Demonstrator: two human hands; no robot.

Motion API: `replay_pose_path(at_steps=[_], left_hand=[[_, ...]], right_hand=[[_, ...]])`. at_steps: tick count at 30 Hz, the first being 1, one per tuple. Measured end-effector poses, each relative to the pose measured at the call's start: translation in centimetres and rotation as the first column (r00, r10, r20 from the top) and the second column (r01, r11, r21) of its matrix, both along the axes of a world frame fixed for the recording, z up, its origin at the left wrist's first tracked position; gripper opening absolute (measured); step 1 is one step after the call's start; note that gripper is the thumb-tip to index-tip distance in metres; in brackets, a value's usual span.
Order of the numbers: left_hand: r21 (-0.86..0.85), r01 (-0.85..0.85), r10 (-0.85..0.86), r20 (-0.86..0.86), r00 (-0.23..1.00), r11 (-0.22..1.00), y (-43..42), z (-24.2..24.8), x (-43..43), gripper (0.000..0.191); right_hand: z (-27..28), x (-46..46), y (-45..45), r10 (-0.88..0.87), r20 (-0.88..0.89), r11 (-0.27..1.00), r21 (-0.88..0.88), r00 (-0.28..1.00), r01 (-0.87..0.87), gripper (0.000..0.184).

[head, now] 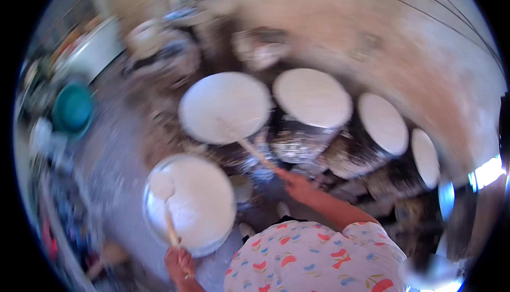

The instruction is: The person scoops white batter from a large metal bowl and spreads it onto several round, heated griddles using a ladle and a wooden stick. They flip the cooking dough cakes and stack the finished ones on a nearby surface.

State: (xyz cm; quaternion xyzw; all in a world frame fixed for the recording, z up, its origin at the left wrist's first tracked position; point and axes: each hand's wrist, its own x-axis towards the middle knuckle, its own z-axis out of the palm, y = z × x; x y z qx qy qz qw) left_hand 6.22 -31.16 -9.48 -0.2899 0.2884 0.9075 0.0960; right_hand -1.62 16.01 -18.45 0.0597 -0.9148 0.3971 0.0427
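My left hand (179, 263) grips the wooden handle of a ladle (170, 224). The ladle's whitish bowl is over a large metal basin (149, 220) of white batter-like mixture (199, 204); blur hides whether it is dipped in. My right hand (297, 186) is closed around a long wooden stick (257, 152). The stick's far end reaches over the nearest round, white-topped griddle (223, 100), apparently at its surface. A second white round griddle (312, 96) stands just right of it.
Two more white rounds, a third (383, 124) and a fourth (425, 158), continue along the wall (398, 53) on dark stands. A green tub (73, 110) sits at far left. A pale pot (145, 37) is at the back. Bottom right has a white bowl (428, 272).
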Motion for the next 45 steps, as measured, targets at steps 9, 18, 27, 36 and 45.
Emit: replay_pose_path(at_steps=[9, 18, 27, 36, 45], left_hand=[[-0.137, 0.607, -0.613, -0.003, 0.790, 0.783, 17.9, 7.9, -8.7, 0.032], [0.119, 0.893, -0.897, -0.034, 0.441, 0.434, 47.6, 10.3, -4.0, 0.041], [0.061, 0.983, -0.935, -0.324, -0.145, -0.174, 77.6, 11.2, 7.7, 0.035], [-0.346, 0.871, -0.817, -0.343, -0.463, -0.348, 98.8, 11.9, 24.9, 0.029], [-0.678, 0.638, -0.600, -0.352, -0.718, -0.365, 116.7, 7.9, 39.4, 0.009]], right_hand=[[3.9, 16.5, 10.0, -0.438, 0.156, 0.897, 0.005, 0.886, 0.442, 0.073], [3.0, 36.6, 23.8, -0.809, 0.079, 0.583, -0.018, 0.582, 0.812, 0.070], [4.7, 56.2, 31.8, -0.993, -0.050, 0.105, -0.047, 0.103, 0.993, 0.073], [8.8, 63.6, 41.3, -0.984, -0.129, -0.136, 0.123, -0.120, 0.983, 0.072], [8.4, 70.0, 57.8, -0.932, -0.116, -0.361, 0.280, -0.342, 0.889, 0.074]])
